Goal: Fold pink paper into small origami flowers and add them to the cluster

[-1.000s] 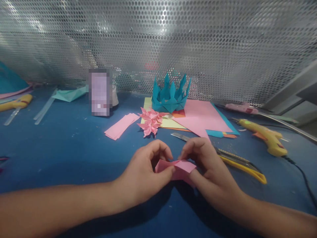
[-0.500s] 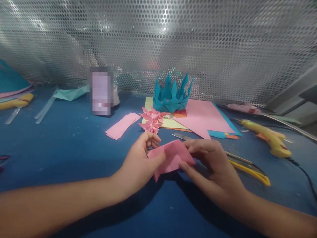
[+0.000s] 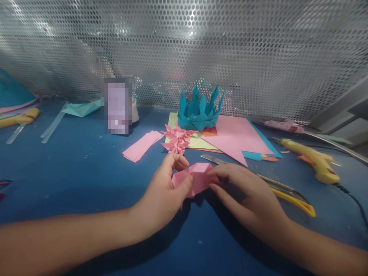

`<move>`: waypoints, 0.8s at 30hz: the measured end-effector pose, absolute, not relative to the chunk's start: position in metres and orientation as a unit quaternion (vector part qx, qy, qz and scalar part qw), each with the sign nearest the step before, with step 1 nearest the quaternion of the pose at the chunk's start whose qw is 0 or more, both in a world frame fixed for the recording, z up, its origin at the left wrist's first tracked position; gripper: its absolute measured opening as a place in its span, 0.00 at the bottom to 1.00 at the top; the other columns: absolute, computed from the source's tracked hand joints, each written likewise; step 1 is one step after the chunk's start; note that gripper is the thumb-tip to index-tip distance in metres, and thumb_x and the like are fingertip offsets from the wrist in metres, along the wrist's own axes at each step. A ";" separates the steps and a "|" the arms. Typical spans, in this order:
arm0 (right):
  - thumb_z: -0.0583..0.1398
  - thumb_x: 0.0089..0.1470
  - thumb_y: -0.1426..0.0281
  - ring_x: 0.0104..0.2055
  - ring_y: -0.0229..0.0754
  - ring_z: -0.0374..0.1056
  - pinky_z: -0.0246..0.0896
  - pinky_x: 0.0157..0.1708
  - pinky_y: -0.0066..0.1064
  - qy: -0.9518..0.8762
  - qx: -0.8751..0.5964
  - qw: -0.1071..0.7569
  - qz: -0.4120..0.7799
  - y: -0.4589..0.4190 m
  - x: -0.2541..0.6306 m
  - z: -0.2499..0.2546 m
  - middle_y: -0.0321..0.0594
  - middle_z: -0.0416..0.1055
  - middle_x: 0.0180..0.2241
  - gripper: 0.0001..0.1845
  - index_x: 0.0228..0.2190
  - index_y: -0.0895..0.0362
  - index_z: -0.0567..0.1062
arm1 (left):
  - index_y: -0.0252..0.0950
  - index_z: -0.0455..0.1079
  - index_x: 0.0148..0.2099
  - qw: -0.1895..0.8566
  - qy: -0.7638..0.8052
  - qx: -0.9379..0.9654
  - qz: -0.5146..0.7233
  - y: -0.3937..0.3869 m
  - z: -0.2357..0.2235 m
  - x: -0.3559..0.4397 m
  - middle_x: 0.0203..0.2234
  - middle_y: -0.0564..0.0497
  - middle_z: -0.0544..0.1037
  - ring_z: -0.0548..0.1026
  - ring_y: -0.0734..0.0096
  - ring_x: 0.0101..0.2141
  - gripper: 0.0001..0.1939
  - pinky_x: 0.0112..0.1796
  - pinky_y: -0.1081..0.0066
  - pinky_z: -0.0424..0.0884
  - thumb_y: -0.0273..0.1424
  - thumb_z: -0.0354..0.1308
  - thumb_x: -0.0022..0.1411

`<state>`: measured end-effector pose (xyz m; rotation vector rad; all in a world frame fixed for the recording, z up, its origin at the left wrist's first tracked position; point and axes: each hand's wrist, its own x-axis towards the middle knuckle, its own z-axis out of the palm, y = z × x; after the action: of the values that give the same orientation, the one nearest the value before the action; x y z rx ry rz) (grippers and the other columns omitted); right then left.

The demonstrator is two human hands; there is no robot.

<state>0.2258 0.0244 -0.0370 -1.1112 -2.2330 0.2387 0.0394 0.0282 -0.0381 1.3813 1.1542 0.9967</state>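
Between my hands, above the blue table, is a partly folded sheet of pink paper. My left hand grips its left side, the thumb lying across the front and the other fingers curled behind. At the right edge, my right hand pinches the paper between thumb and fingertips. Just beyond the hands sit several folded pink paper flowers. A stack of pink paper strips lies to their left. Under and beside my right hand is a yellow utility knife, its blade pointing left and its middle hidden.
A blue paper crown stands on coloured paper sheets at the back. One yellow glue gun with a cord lies right, another glue gun far left. A blurred-out phone stands before the perforated metal wall.
The paper's right-hand part has been bent over, so it looks narrower and shows a light facet on top. My right hand has shifted slightly with it; my left hand keeps its grip.
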 end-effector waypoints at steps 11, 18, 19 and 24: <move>0.58 0.52 0.74 0.37 0.44 0.69 0.66 0.37 0.39 -0.837 -0.443 0.301 0.110 0.029 0.226 -0.040 0.41 0.72 0.35 0.09 0.38 0.55 0.69 | 0.39 0.56 0.36 0.464 0.486 0.611 0.418 0.027 -0.039 0.039 0.31 0.55 0.61 0.63 0.73 0.35 0.06 0.37 0.72 0.64 0.27 0.53 0.57; 0.57 0.50 0.78 0.36 0.42 0.68 0.65 0.36 0.35 -0.816 -0.424 0.352 0.177 0.030 0.223 -0.034 0.38 0.70 0.30 0.07 0.26 0.53 0.68 | 0.39 0.57 0.36 0.502 0.481 0.580 0.426 0.029 -0.042 0.040 0.30 0.55 0.62 0.65 0.74 0.31 0.07 0.30 0.73 0.65 0.31 0.54 0.57; 0.58 0.50 0.78 0.36 0.42 0.68 0.65 0.37 0.35 -0.818 -0.419 0.356 0.172 0.030 0.223 -0.034 0.38 0.71 0.31 0.07 0.27 0.53 0.69 | 0.39 0.57 0.37 0.506 0.478 0.576 0.427 0.029 -0.042 0.039 0.30 0.55 0.62 0.65 0.74 0.31 0.07 0.30 0.73 0.65 0.31 0.54 0.57; 0.58 0.51 0.76 0.36 0.42 0.68 0.65 0.34 0.34 -0.834 -0.403 0.362 0.109 0.026 0.225 -0.033 0.39 0.70 0.32 0.08 0.31 0.51 0.74 | 0.38 0.57 0.38 0.524 0.471 0.561 0.434 0.030 -0.042 0.038 0.33 0.54 0.63 0.65 0.73 0.35 0.07 0.34 0.73 0.67 0.30 0.53 0.58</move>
<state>0.2249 0.0258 -0.0327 -1.0366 -2.1466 0.2806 0.0382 0.0302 -0.0423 1.3437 1.1270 1.0391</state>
